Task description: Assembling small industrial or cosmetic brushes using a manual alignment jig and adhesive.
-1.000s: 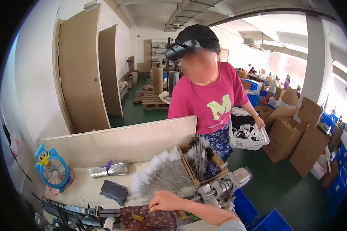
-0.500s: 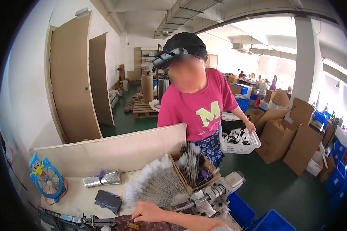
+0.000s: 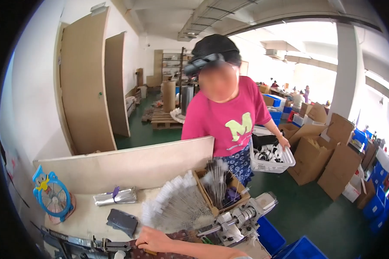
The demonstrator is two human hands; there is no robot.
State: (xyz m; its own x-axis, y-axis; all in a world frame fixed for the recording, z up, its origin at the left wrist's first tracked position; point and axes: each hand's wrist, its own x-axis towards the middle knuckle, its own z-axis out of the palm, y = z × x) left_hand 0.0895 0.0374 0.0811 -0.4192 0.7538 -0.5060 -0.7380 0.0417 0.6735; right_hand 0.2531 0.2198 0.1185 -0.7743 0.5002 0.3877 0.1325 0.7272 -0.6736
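Note:
My right hand (image 3: 153, 240) reaches in from the lower right, its fingers closed in a pinch. Whatever they hold is too small to make out. The hand is over a brown dotted cloth (image 3: 177, 236), beside the metal clamp end of a long dark machine (image 3: 100, 244). A small yellowish-brown piece (image 3: 150, 252) shows just under it. To the right, a metal spindle unit (image 3: 242, 218) points toward the hand. Beyond lies a fan of thin wire stems with white bristle tips (image 3: 170, 200). My left hand is not in view.
A cardboard box (image 3: 207, 203) holds more wire stems. A tied silver bundle (image 3: 116, 196), dark grey pads (image 3: 122, 222) and a blue fan (image 3: 54, 196) sit on the table. Behind the low board (image 3: 129, 166), a person (image 3: 229, 112) holds a white basket (image 3: 272, 165). Blue bins (image 3: 300, 250) stand at right.
My right hand has moved left along the cloth, closer to the machine's clamp end. The view has shifted slightly. The person with the basket still stands across the table.

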